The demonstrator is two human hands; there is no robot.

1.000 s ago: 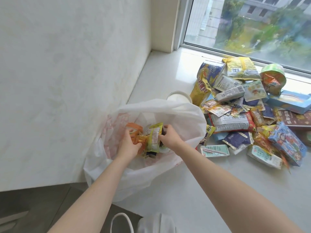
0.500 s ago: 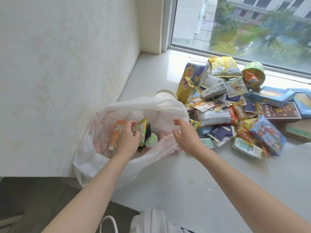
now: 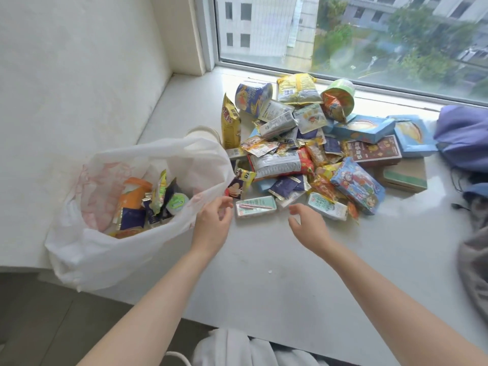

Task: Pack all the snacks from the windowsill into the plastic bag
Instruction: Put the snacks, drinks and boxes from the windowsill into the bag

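A white plastic bag (image 3: pixel 105 249) stands open at the left end of the white windowsill (image 3: pixel 277 273). Inside it are several snack packets, an orange pouch (image 3: pixel 133 194) among them. A heap of snack packets and boxes (image 3: pixel 303 154) lies to the bag's right. My left hand (image 3: pixel 212 223) hovers at the bag's right rim, fingers apart, holding nothing. My right hand (image 3: pixel 307 225) is open and empty just in front of the heap. Between my hands lies a small mint-green carton (image 3: pixel 256 208).
A white paper cup (image 3: pixel 203 132) stands behind the bag. Purple cloth (image 3: pixel 464 138) and grey fabric (image 3: pixel 475 265) lie at the sill's right end. The window runs along the back, a wall along the left. The sill's front edge drops to the floor.
Both hands have come out of the bag and moved right toward the heap. The packets they held now lie inside the bag. The view has swung right.
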